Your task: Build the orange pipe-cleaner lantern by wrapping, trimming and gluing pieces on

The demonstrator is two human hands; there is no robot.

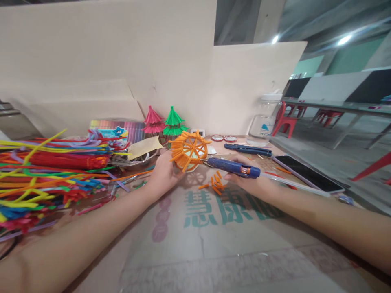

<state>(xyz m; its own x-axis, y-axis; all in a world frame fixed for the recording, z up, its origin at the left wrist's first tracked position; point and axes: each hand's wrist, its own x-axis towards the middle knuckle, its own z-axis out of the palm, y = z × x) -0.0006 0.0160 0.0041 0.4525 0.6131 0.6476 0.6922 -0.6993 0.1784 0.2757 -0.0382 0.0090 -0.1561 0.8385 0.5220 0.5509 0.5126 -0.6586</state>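
Between the fingers of my left hand (166,169) is an orange pipe-cleaner wheel (191,151), spoked inside and fringed with short pieces along its left and upper rim. My right hand (241,177) grips a blue hot glue gun (233,167), a clear glue stick (299,187) trailing from its back end. The gun's nozzle is at the wheel's lower right edge; whether it touches is too small to tell. Several short orange pipe-cleaner pieces (216,183) lie on the printed sheet below. My left fingertips are partly hidden behind the wheel.
Colourful pipe cleaners (55,162) are heaped at left, beside a metal bowl (140,162). Pink (152,120) and green (174,121) pipe-cleaner trees stand at the back with a marker set (117,130). On the right are a utility knife (248,149), a phone (308,173) and a clear bottle (263,118).
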